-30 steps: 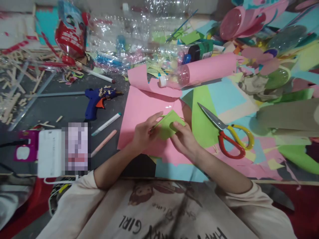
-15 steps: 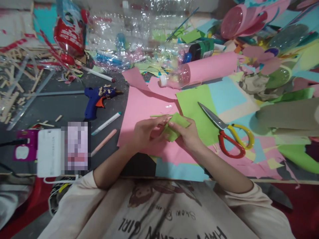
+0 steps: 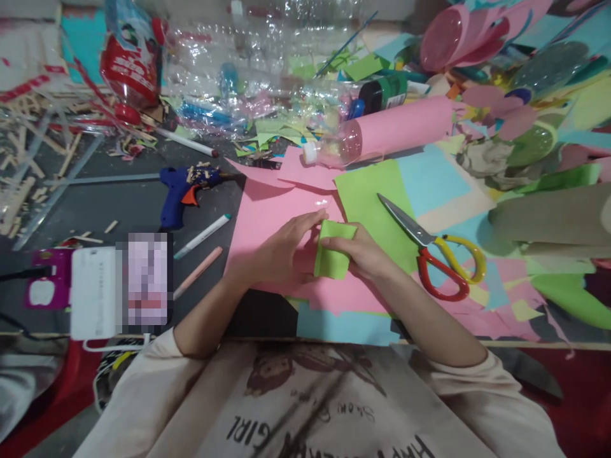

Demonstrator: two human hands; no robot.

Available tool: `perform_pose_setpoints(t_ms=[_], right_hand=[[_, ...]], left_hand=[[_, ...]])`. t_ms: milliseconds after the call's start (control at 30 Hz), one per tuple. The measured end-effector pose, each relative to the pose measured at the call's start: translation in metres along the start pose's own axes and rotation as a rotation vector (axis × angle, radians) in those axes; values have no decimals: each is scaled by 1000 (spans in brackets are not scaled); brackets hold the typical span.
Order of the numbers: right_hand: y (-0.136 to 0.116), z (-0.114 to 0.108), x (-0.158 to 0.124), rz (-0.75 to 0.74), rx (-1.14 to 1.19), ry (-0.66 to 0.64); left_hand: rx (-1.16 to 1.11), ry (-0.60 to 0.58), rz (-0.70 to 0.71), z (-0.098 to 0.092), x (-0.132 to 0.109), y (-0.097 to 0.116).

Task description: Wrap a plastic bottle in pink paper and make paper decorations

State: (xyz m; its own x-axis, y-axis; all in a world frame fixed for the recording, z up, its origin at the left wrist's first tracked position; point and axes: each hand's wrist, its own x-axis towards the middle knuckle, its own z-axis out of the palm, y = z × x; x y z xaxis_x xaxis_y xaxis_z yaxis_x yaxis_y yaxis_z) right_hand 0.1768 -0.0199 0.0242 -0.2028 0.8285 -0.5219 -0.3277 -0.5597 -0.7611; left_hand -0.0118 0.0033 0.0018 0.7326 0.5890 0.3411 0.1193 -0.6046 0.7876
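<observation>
A small folded piece of green paper (image 3: 335, 259) is pinched between the thumb and fingers of my right hand (image 3: 367, 252). My left hand (image 3: 281, 250) curves around its left side, fingers apart, with the fingertips close to the paper's upper left edge; whether they touch it I cannot tell. Under both hands lies a large sheet of pink paper (image 3: 267, 210). To the right rests a larger green sheet (image 3: 367, 191), and on it lie scissors (image 3: 427, 240) with one red and one yellow handle loop.
A blue glue gun (image 3: 174, 200), a green-tipped marker (image 3: 203, 235) and a peach marker (image 3: 198, 272) lie at left. Behind the pink sheet is a pink-wrapped bottle (image 3: 405, 130). Wooden sticks (image 3: 23, 197) cover the far left; paper scraps (image 3: 506, 299) lie at right.
The green paper has turned more upright and moved slightly down in my right hand. My left hand's fingers have spread away from it. A pink strip at the back has shifted.
</observation>
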Motion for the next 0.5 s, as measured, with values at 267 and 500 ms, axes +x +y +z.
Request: perform_pose_setpoints(t_ms=[267,500], right_hand=[[7,2,0,-77,-2,82],[6,6,-7,-200,-194,192]], left_hand=[[21,105,-43,1,2,-5],[188,124,-7,1,2,-2]])
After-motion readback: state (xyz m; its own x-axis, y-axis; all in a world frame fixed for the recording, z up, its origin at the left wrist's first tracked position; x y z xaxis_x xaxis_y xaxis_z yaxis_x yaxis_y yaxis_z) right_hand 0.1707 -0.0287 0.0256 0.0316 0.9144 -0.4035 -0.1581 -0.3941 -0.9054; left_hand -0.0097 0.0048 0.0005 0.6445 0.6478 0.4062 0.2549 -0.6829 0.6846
